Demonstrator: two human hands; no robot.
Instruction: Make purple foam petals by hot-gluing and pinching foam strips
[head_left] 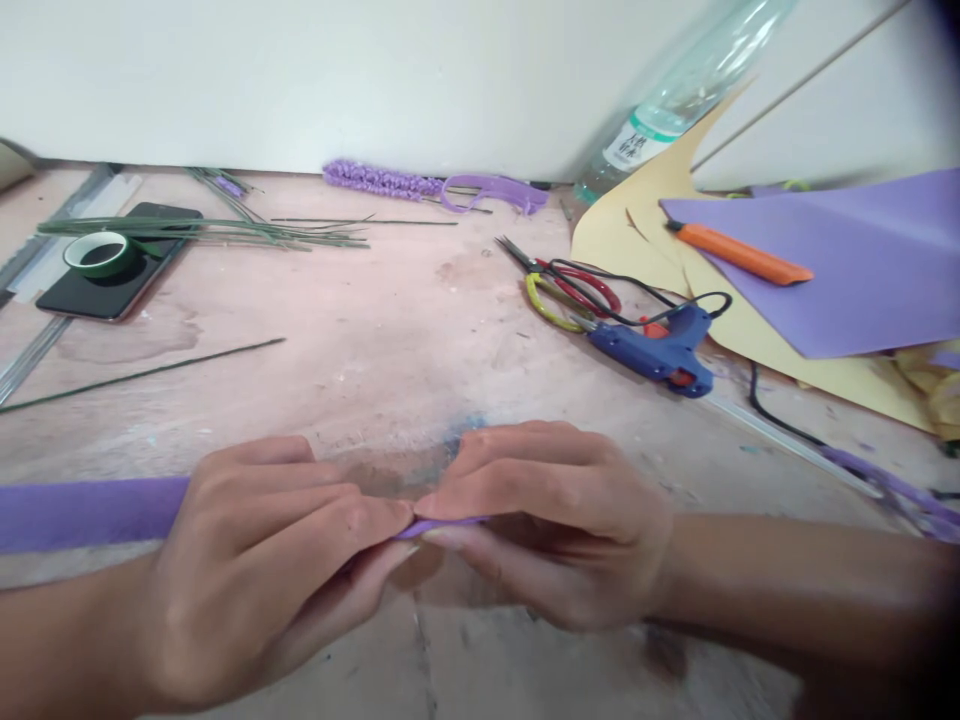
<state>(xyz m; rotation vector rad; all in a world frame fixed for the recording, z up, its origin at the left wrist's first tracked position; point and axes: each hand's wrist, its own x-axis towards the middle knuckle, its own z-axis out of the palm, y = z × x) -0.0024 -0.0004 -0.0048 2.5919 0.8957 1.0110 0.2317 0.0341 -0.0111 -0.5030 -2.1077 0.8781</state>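
Low in the frame, left hand (262,560) and right hand (555,520) pinch a purple felt strip (90,512), seemingly folding its end; most lies unfolded leftward.

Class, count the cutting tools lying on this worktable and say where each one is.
2. The scissors lie mid-table, beside the blue glue gun. The orange utility knife rests on the purple sheet at right. More may hide under the paper.

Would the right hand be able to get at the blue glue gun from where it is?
Probably yes: bare table lies between the right hand and the glue gun, though both hands pinch the purple strip.
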